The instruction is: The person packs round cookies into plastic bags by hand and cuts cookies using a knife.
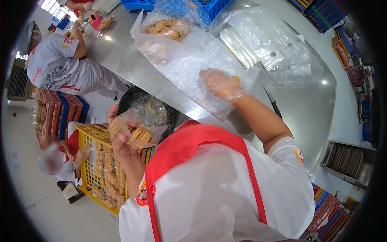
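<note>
My left hand, bare at the fingers as far as I see, is closed around a clear plastic bag with a stack of round tan biscuits in it. It hangs beside the table edge, above a yellow crate. My right hand, in a clear disposable glove, lies palm down on a crumpled plastic sheet on the metal table. Its fingers reach out to the left; their undersides are hidden. Small yellow-orange pieces lie beside it. At the sheet's far end is a heap of broken biscuits in clear plastic.
A knife lies right of my forearm. Stacks of clear bags and a blue crate stand farther back. A black-lined bin holds plastic. The yellow crate holds packed biscuits. Co-workers are at the left.
</note>
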The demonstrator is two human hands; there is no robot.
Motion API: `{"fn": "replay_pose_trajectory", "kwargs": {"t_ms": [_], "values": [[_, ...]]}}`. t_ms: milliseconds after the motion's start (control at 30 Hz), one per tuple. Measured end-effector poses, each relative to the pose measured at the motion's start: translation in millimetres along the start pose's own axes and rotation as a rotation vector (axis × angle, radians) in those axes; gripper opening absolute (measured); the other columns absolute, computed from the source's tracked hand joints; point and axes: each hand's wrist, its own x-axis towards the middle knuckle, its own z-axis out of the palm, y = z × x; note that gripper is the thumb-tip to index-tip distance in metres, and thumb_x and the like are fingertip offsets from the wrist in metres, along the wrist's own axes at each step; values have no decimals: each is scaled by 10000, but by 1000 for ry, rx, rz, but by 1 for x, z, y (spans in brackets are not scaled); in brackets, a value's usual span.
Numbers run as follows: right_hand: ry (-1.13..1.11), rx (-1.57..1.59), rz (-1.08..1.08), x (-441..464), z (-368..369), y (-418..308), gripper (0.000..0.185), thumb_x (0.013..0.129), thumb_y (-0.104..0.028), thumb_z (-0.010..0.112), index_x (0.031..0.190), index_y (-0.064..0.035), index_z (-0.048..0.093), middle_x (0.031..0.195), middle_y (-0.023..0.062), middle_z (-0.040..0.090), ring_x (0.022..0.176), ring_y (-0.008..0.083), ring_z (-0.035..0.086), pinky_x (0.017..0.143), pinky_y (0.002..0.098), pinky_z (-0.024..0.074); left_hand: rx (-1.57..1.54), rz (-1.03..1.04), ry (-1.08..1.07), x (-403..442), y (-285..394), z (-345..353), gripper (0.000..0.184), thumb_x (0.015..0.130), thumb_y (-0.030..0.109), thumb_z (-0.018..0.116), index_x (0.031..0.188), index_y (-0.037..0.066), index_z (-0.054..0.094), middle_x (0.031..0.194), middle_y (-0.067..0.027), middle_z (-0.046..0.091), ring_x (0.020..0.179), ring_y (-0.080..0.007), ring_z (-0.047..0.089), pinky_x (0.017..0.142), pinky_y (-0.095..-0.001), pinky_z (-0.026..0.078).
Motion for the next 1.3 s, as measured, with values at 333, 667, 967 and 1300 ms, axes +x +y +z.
{"fn": "replay_pose_trajectory", "kwargs": {"t_ms": [333,667,967,1300], "values": [[67,242,-35,-14,13,-6,267,846,12,503,1099,-3,586,1184,237,586,1107,391,581,932,421,468,-25,-61,-12,5,-6,2,983,733,222,846,1485,40,239,963,-143,634,870,-286,671,781,-378,593],[129,1283,-33,-73,-54,-63,179,936,-55,536,1105,-40,590,1105,81,569,1001,167,542,875,308,461,-15,-136,1,25,-21,34,903,705,186,818,1434,28,309,941,-138,659,858,-244,684,790,-376,605],[211,1154,-422,-107,-63,-62,284,946,46,497,1214,-24,561,1147,69,575,989,151,564,877,289,462,-122,-276,-116,38,-39,45,830,692,75,768,1407,30,350,962,-199,679,870,-295,708,804,-408,594],[253,1362,-139,-134,-61,-65,306,927,67,542,1212,-34,589,1140,104,622,983,167,623,824,297,514,-90,-387,-190,58,-63,61,820,689,89,780,1396,55,367,940,-187,679,859,-272,711,790,-387,598]]}}
